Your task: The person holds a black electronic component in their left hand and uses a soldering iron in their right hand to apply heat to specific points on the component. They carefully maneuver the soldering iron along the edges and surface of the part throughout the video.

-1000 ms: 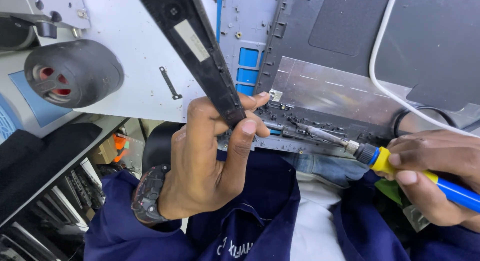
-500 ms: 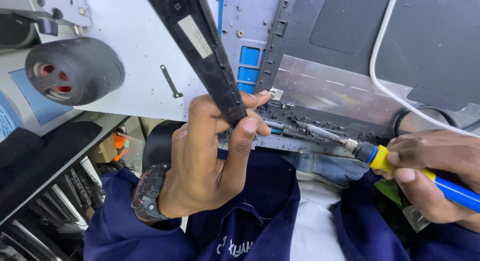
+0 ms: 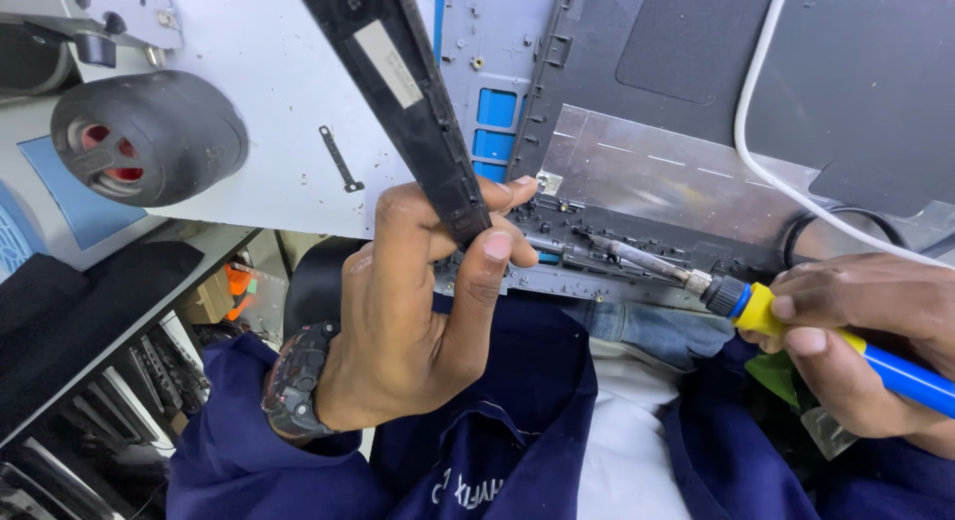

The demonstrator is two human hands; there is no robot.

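Observation:
My left hand (image 3: 418, 311) grips the lower end of a long black plastic strip (image 3: 398, 92) that rises toward the top left. Its thumb rests beside the edge of an opened laptop base (image 3: 637, 172) lying in front of me. My right hand (image 3: 865, 341) holds a soldering iron with a yellow and blue handle (image 3: 846, 346). The metal tip (image 3: 632, 256) touches the dark row of parts along the laptop's near edge. A dark watch (image 3: 293, 381) is on my left wrist.
A white cable (image 3: 756, 152) curves across the dark laptop panel. A black roller-shaped part (image 3: 149, 137) sits at the left on a pale board (image 3: 269, 102). Dark trays and small items fill a shelf (image 3: 90, 381) at lower left. My blue jacket fills the bottom.
The soldering iron tip has shifted slightly along the laptop's edge. My left hand and the black strip have hardly moved.

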